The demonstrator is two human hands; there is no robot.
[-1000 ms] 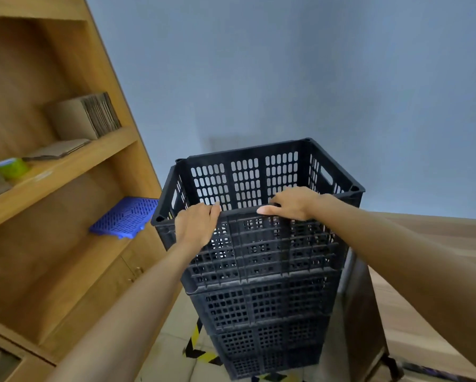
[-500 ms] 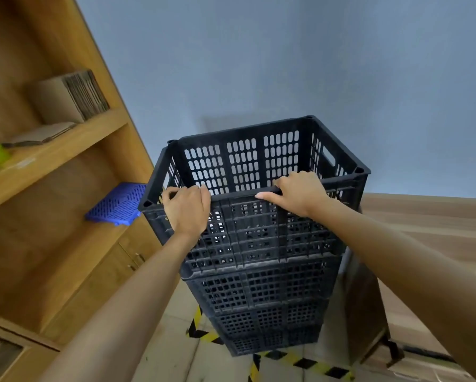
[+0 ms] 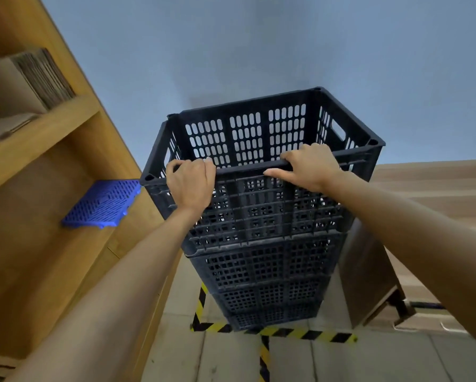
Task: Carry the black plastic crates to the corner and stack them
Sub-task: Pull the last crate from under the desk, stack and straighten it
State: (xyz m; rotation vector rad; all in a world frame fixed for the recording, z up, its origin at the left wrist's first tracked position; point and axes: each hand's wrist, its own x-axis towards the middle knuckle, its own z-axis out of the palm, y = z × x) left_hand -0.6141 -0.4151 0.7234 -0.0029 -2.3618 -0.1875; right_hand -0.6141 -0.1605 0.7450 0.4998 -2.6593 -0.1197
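Note:
A tall stack of black perforated plastic crates [image 3: 261,266] stands on the floor in the corner, inside yellow-black tape marks. The top crate [image 3: 259,139] is open and empty. My left hand [image 3: 190,183] grips the near rim of the top crate at its left end, fingers curled over the edge. My right hand [image 3: 308,166] holds the same rim further right, fingers hooked over it and thumb stretched along the outer face.
A wooden shelf unit [image 3: 47,150] rises close on the left, with folded cardboard [image 3: 30,81] and a blue plastic grid [image 3: 102,205] on its shelves. A brown board [image 3: 366,274] leans right of the stack. Blue walls [image 3: 286,42] meet behind it.
The view has drawn back and tilted down, showing more floor and tape. Both hands stay on the top crate's near rim; the left hand's fingers now curl over the edge.

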